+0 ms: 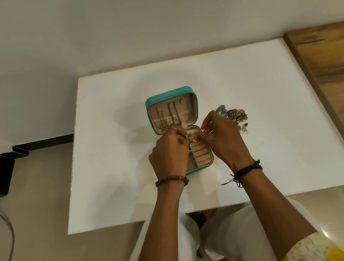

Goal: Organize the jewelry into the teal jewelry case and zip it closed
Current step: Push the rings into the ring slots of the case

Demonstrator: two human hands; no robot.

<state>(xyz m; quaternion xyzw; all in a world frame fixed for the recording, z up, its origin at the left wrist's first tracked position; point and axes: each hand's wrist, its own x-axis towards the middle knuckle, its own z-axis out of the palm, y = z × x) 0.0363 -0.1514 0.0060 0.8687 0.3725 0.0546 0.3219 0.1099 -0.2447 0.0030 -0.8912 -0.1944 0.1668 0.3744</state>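
On the white table (116,182) the square teal jewelry case (169,94) lay open. The left hand (169,150) and right hand (223,138), fingers curled, pinched a small gold jewelry piece (193,136) over its ring rolls; a heap of loose gold and silver jewelry (234,116) lay just right.

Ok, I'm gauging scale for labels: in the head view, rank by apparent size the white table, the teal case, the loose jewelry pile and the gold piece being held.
1. White table
2. Teal case
3. Loose jewelry pile
4. Gold piece, partly hidden by fingers
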